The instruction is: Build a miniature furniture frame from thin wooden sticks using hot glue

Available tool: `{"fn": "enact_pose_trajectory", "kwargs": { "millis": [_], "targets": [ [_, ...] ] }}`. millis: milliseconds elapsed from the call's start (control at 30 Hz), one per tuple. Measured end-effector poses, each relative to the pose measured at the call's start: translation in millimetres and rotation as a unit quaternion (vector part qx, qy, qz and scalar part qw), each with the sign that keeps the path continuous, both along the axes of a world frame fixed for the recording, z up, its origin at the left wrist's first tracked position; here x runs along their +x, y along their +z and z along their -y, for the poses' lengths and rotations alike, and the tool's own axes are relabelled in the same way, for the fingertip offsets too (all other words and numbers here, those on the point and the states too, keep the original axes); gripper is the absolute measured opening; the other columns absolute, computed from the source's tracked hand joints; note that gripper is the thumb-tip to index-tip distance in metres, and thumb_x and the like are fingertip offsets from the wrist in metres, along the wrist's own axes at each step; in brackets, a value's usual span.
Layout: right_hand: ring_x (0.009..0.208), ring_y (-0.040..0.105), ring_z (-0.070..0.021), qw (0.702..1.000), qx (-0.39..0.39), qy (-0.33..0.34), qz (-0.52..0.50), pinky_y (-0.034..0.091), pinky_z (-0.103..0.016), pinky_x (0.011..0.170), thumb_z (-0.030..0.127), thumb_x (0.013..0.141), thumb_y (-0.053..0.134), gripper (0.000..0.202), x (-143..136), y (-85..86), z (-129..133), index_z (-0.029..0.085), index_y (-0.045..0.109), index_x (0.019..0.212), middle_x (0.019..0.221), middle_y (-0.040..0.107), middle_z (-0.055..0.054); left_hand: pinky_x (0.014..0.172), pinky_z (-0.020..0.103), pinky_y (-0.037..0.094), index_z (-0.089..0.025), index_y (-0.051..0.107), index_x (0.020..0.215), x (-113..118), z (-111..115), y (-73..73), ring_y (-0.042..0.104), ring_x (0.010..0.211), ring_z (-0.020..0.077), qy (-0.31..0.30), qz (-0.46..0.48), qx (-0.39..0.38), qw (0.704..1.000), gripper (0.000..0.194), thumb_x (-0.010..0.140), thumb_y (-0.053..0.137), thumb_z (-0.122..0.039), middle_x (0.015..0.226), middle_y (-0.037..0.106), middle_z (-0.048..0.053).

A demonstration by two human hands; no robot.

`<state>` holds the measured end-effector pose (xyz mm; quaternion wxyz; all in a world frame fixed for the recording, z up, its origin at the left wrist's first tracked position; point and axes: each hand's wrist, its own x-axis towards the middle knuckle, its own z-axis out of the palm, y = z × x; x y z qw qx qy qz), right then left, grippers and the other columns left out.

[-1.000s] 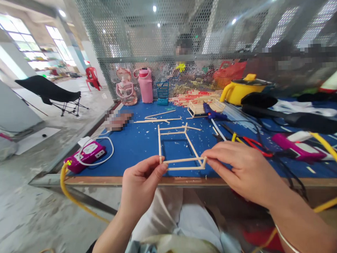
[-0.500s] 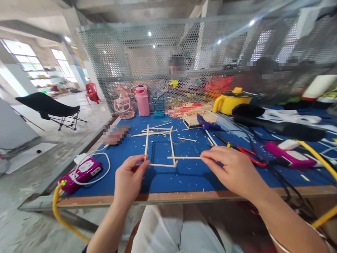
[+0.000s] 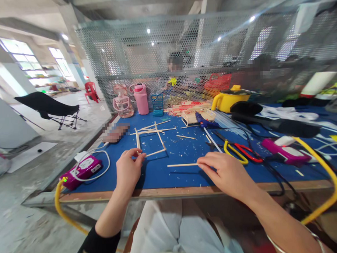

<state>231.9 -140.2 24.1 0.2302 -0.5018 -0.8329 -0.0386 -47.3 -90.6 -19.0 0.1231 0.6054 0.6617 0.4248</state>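
Between thumb and fingers, my left hand (image 3: 130,165) pinches the near left corner of a four-sided frame of thin wooden sticks (image 3: 161,138). The frame is tilted above the blue table top. My right hand (image 3: 221,170) pinches the end of a loose wooden stick (image 3: 182,165), which points left and is held just over the table, apart from the frame. Beyond the frame lie several more sticks (image 3: 168,129). A blue glue gun (image 3: 205,121) rests past my right hand, beside a small finished-looking stick tray (image 3: 188,118).
Pliers with red and yellow handles (image 3: 235,152) lie right of centre. Purple power strips sit left (image 3: 83,172) and right (image 3: 285,152), with cables about. A pink bottle (image 3: 141,99), a yellow pot (image 3: 235,100) and a stick pile (image 3: 184,108) stand before the mesh screen (image 3: 144,61).
The stick frame has turned and shifted left with my left hand. My right hand has drawn slightly nearer and left, so its stick no longer overlaps the frame.
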Motion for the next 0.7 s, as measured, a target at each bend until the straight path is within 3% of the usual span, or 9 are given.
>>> {"fn": "enact_pose_trajectory", "kwargs": {
  "millis": [67, 167, 233, 300, 367, 433, 467, 600, 700],
  "targets": [
    [0.076, 0.062, -0.0162, 1.0, 0.005, 0.005, -0.001, 0.045, -0.028, 0.068, 0.023, 0.09, 0.05, 0.022, -0.8, -1.9, 0.4, 0.021, 0.071, 0.086, 0.078, 0.068, -0.003, 0.073, 0.031, 0.049, -0.018, 0.067, 0.093, 4.2, -1.6, 1.8, 0.065, 0.072, 0.0188, -0.002, -0.03, 0.0, 1.0, 0.025, 0.081, 0.057, -0.038, 0.082, 0.068, 0.005],
    [0.075, 0.062, -0.0157, 1.0, 0.016, 0.02, -0.009, 0.044, -0.027, 0.068, 0.023, 0.09, 0.05, 0.021, -1.7, -3.9, 0.1, 0.021, 0.07, 0.086, 0.078, 0.069, -0.003, 0.075, 0.039, 0.049, -0.018, 0.058, 0.119, 9.5, 1.0, 7.3, 0.064, 0.086, 0.0266, 0.021, -0.105, -0.01, 0.994, 0.044, 0.081, 0.058, -0.041, 0.094, 0.067, 0.009],
    [0.075, 0.061, -0.0156, 0.999, 0.019, 0.031, -0.008, 0.043, -0.027, 0.067, 0.022, 0.091, 0.049, 0.021, -3.3, -5.2, 0.4, 0.021, 0.07, 0.086, 0.077, 0.068, -0.003, 0.08, 0.044, 0.048, -0.014, 0.047, 0.131, 14.3, 8.9, 11.2, 0.061, 0.097, 0.0313, 0.068, -0.13, 0.036, 0.989, 0.058, 0.083, 0.057, -0.043, 0.108, 0.062, 0.016],
    [0.073, 0.06, -0.0153, 0.999, 0.012, 0.04, 0.003, 0.041, -0.027, 0.067, 0.021, 0.091, 0.049, 0.021, -6.9, -6.1, 1.9, 0.021, 0.07, 0.086, 0.076, 0.067, -0.003, 0.089, 0.045, 0.046, -0.011, 0.048, 0.13, 24.2, 22.2, 14.1, 0.056, 0.107, 0.0313, 0.066, -0.135, 0.112, 0.982, 0.053, 0.087, 0.052, -0.041, 0.115, 0.059, 0.019],
    [0.073, 0.058, -0.0154, 0.999, 0.004, 0.048, 0.022, 0.039, -0.028, 0.067, 0.021, 0.091, 0.049, 0.021, -13.3, -6.1, 4.5, 0.021, 0.069, 0.087, 0.076, 0.067, -0.003, 0.097, 0.044, 0.042, -0.016, 0.056, 0.121, 40.1, 38.3, 15.6, 0.055, 0.11, 0.027, -0.046, -0.148, 0.15, 0.977, 0.037, 0.091, 0.047, -0.034, 0.117, 0.06, 0.015],
    [0.074, 0.056, -0.0159, 0.998, 0.002, 0.051, 0.044, 0.036, -0.029, 0.067, 0.021, 0.091, 0.049, 0.02, -21.0, -5.0, 7.9, 0.021, 0.069, 0.088, 0.076, 0.066, -0.003, 0.105, 0.049, 0.033, -0.022, 0.061, 0.112, 58.9, 52.5, 15.8, 0.058, 0.106, 0.0235, -0.204, -0.191, 0.119, 0.953, 0.027, 0.093, 0.044, -0.029, 0.113, 0.065, 0.009],
    [0.074, 0.055, -0.016, 0.997, 0.001, 0.047, 0.054, 0.035, -0.03, 0.067, 0.021, 0.09, 0.05, 0.019, -24.5, -4.1, 9.5, 0.021, 0.068, 0.087, 0.076, 0.065, -0.003, 0.107, 0.051, 0.03, -0.021, 0.061, 0.112, 67.5, 57.6, 15.5, 0.06, 0.102, 0.0222, -0.249, -0.201, 0.096, 0.943, 0.027, 0.093, 0.042, -0.027, 0.109, 0.067, 0.008],
    [0.074, 0.053, -0.0162, 0.998, -0.007, 0.024, 0.06, 0.033, -0.03, 0.066, 0.02, 0.091, 0.048, 0.02, -30.0, -1.5, 14.9, 0.02, 0.067, 0.087, 0.077, 0.065, -0.003, 0.082, 0.035, 0.048, -0.018, 0.063, 0.104, 86.0, 61.0, 13.1, 0.064, 0.082, 0.0191, -0.301, -0.19, 0.031, 0.934, 0.027, 0.094, 0.038, -0.02, 0.09, 0.07, 0.006],
    [0.076, 0.054, -0.0168, 0.999, -0.01, 0.014, 0.048, 0.033, -0.031, 0.068, 0.021, 0.091, 0.048, 0.02, -26.9, -2.6, 17.1, 0.02, 0.068, 0.089, 0.08, 0.066, -0.003, 0.068, 0.029, 0.047, -0.019, 0.065, 0.091, 86.1, 55.1, 11.1, 0.062, 0.075, 0.0182, -0.313, -0.184, 0.031, 0.931, 0.026, 0.094, 0.039, -0.02, 0.081, 0.068, 0.004]
  ]
}}
